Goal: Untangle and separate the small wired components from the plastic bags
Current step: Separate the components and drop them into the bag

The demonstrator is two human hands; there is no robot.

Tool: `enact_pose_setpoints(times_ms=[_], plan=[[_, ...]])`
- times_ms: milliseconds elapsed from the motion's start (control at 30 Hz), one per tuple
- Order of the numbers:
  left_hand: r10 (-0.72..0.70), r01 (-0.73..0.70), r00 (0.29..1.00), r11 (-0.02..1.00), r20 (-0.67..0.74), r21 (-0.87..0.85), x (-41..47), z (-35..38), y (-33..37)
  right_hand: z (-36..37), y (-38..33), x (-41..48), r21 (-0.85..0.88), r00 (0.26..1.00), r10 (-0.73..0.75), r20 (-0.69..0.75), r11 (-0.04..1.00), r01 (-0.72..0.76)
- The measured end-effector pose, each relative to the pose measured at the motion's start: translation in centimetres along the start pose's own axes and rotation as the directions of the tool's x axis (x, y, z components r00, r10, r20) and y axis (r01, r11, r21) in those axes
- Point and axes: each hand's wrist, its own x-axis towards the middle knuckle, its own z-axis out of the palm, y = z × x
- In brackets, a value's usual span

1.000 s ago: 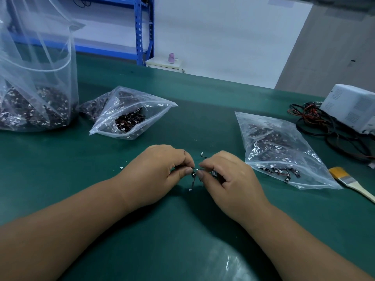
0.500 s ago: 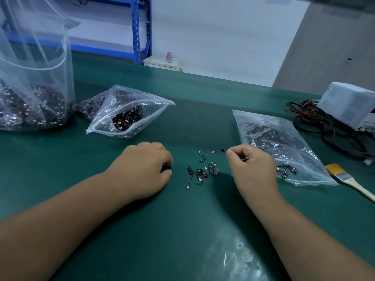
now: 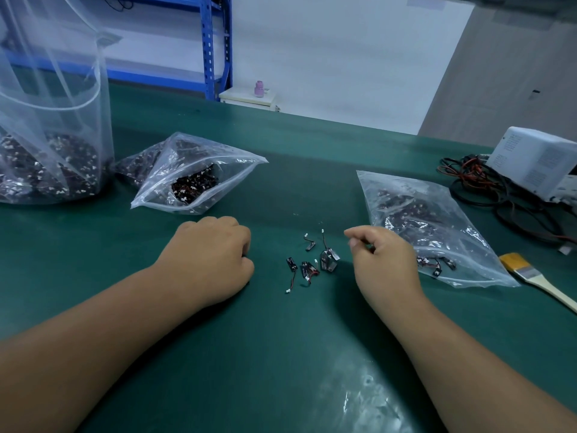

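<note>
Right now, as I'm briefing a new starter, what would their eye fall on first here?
Probably the cluster of loose wired components on the green mat, between the left hand and right hand. Next, the clear bags of similar parts: a tall bag far left, an open bag behind the left hand, a flat bag at right.

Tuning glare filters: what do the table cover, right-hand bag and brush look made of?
Table cover: dark green mat, likely rubber or vinyl; semi-matte, one smeared glare patch. Right bag: thin clear plastic film, glossy, crinkled highlights. Brush: pale handle, probably wood; grey band, looks metal; yellow bristles, material unclear.
</note>
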Motion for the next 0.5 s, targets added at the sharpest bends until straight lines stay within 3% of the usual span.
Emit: enact_pose_setpoints(times_ms=[333, 500], plan=[[0.069, -0.069, 0.998, 0.997, -0.016, -0.017, 0.25, 0.48, 0.08, 0.09, 0.26, -0.18, 0.040, 0.998, -0.046, -0.042, 0.998, 0.048], [0.161, -0.170, 0.981, 0.983, -0.112, -0.073, 0.27, 0.62, 0.10, 0.11, 0.42, -0.27, 0.044, 0.998, -0.053, -0.038, 0.998, 0.055]])
